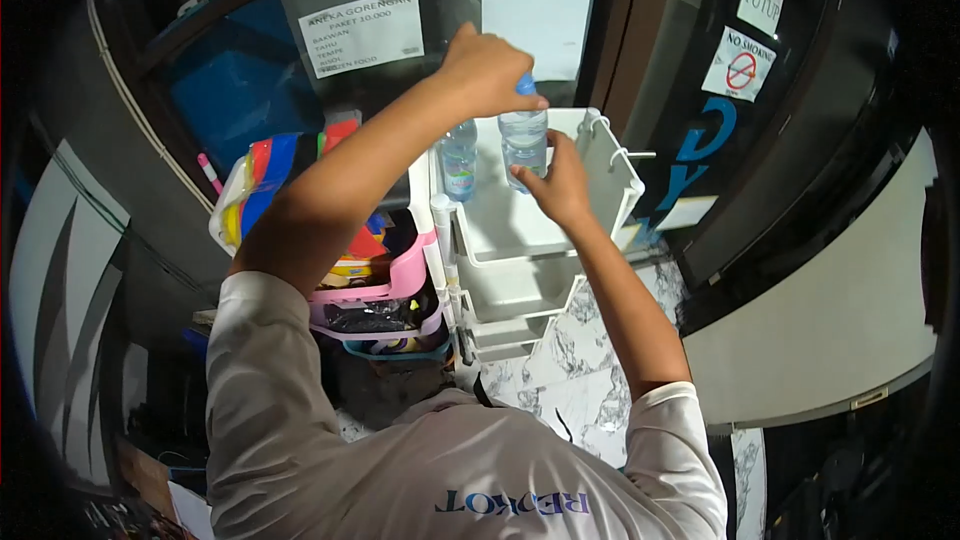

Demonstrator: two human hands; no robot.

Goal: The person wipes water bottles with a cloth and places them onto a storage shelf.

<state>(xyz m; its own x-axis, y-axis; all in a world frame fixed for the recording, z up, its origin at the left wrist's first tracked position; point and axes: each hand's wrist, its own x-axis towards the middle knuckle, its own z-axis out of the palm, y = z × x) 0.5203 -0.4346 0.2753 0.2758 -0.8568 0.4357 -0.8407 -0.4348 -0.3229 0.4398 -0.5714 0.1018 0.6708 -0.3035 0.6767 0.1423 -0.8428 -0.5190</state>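
Note:
A clear plastic water bottle with a blue cap is held upright over the top tier of a white rolling cart. From above, my left hand is closed around its cap and neck. My right hand grips the lower body of the same bottle from the right, thumb across its front. Just to the left, a second water bottle with a label stands in the top tier, apart from both hands.
Left of the cart, stacked baskets hold colourful packets. White hooks hang on the cart's right rim. Behind are glass panels with a paper menu and a no-smoking sign. A curved pale panel stands at right above marble-patterned floor.

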